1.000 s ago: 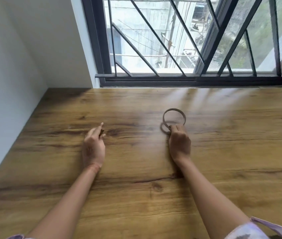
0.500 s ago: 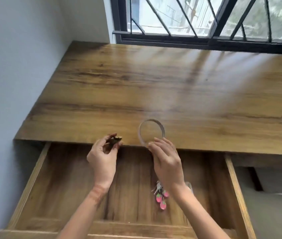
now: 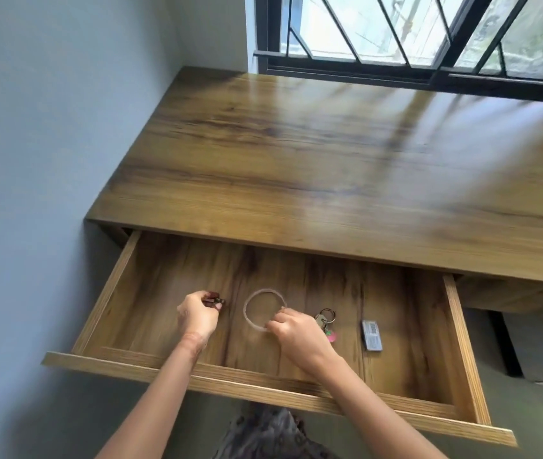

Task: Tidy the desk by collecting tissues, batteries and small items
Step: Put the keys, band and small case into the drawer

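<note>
Nearest to us, at the bottom edge, is a bit of dark patterned cloth (image 3: pixel 263 432). Just beyond it is the front panel of the pulled-out wooden drawer (image 3: pixel 263 389), over which both forearms reach. Inside the drawer, our left hand (image 3: pixel 197 314) curls its fingers round a small dark reddish item (image 3: pixel 214 299), held at the fingertips low over the drawer floor; it is too small for us to name. Our right hand (image 3: pixel 293 329) pinches the near right edge of a thin pale ring (image 3: pixel 244 309), which lies flat or nearly flat on the drawer floor between the two hands; we cannot tell whether it touches the wood. Just right of that hand lies a bunch of keys (image 3: pixel 325 318) with a pink charm, partly hidden by the knuckles. Further right and apart from the keys lies a small grey box (image 3: pixel 372 335) with a barcode label. Beyond the drawer stretches the wooden desk top (image 3: pixel 330 160), set against a pale wall (image 3: pixel 48 127) on the left. Farthest off is a dark-framed window (image 3: pixel 396 34) with slanted bars.
</note>
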Motion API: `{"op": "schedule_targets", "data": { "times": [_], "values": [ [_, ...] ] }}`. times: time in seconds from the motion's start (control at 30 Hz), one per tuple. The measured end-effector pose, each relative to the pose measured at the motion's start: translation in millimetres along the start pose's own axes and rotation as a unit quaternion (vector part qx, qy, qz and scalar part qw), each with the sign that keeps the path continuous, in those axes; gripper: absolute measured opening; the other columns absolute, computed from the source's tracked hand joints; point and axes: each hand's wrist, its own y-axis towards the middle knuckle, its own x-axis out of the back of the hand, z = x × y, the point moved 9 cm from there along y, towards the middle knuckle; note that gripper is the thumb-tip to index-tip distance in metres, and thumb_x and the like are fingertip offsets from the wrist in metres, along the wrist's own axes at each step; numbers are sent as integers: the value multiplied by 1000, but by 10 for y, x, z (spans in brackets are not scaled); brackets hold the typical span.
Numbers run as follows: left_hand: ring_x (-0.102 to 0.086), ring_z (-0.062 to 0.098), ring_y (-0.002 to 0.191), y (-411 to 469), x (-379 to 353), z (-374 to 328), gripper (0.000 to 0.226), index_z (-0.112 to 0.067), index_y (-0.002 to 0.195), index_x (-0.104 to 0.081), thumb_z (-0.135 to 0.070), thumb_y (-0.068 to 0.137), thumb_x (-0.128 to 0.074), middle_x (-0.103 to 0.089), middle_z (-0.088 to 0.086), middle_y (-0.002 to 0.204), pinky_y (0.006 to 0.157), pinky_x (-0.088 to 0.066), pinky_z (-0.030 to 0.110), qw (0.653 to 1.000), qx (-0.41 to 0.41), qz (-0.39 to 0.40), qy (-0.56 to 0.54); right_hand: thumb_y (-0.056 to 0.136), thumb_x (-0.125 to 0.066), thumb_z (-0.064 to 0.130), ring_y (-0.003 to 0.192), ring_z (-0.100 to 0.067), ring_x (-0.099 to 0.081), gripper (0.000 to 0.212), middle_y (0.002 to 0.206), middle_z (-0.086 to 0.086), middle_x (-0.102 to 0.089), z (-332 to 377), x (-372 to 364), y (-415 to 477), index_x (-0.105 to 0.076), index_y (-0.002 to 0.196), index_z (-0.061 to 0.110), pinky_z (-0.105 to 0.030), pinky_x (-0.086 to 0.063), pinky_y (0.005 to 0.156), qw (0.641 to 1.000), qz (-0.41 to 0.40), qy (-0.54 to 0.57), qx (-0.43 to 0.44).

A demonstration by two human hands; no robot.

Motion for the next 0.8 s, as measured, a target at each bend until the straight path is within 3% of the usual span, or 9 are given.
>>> {"op": "schedule_targets", "data": {
  "times": [0.1, 0.27, 0.4, 0.5, 0.6, 0.7, 0.8],
  "values": [
    [-55, 37, 109, 26, 7, 36, 28, 2, 111, -64, -8, 85, -62, -64, 23, 114, 91, -43, 32, 1000, 6, 2, 21, 60, -64, 18, 52, -13, -56, 9, 51, 6, -56, 15, -82, 70, -60, 52, 19, -20, -42, 42, 1000, 20, -22, 2],
    [-55, 35, 111, 42, 0, 0, 29, 1, 113, -63, -10, 85, -62, -62, 22, 116, 89, -45, 35, 996, -19, 3, 85, 64, -69, 10, 61, -18, -62, 6, 62, 2, -63, -43, -300, 42, -65, 65, 14, -24, -48, 47, 998, 58, -18, -9],
    [-56, 34, 110, -2, 87, 3, 34, 1, 114, -61, -12, 83, -66, -62, 20, 116, 82, -45, 33, 994, -13, -7, 108, 66, -71, 4, 71, -20, -67, 12, 74, -2, -68, -86, -35, -4, -64, 74, 11, -27, -53, 51, 998, -23, 28, -58],
    [-58, 30, 108, -117, 195, -98, 36, -3, 117, -60, -15, 84, -66, -65, 17, 114, 76, -43, 28, 990, -63, -28, 122, 67, -77, 1, 87, -19, -70, 18, 86, -4, -74, -49, 226, -118, -70, 83, 9, -28, -59, 68, 991, -96, 43, -88],
    [-59, 26, 106, -375, 300, -229, 35, -5, 116, -61, -16, 84, -65, -65, 14, 113, 76, -43, 26, 981, -133, -45, 132, 73, -74, 3, 96, -21, -68, 17, 94, -6, -73, 90, 388, -305, -72, 90, 7, -32, -53, 87, 986, -135, 47, -90],
    [-55, 26, 108, -699, 355, -254, 31, -9, 113, -63, -23, 86, -63, -66, 10, 112, 86, -43, 35, 963, -199, -65, 173, 84, -63, 11, 109, -20, -62, 16, 107, -6, -70, 198, 507, -540, -70, 98, 8, -35, -42, 103, 981, -148, 58, -113],
    [-51, 27, 115, -961, 330, -127, 31, -11, 110, -64, -32, 88, -58, -66, 9, 113, 101, -37, 43, 939, -253, -80, 221, 92, -51, 26, 120, -23, -54, 29, 120, -7, -64, 297, 581, -773, -66, 110, 9, -43, -35, 107, 976, -154, 31, -150]
  ]
}}
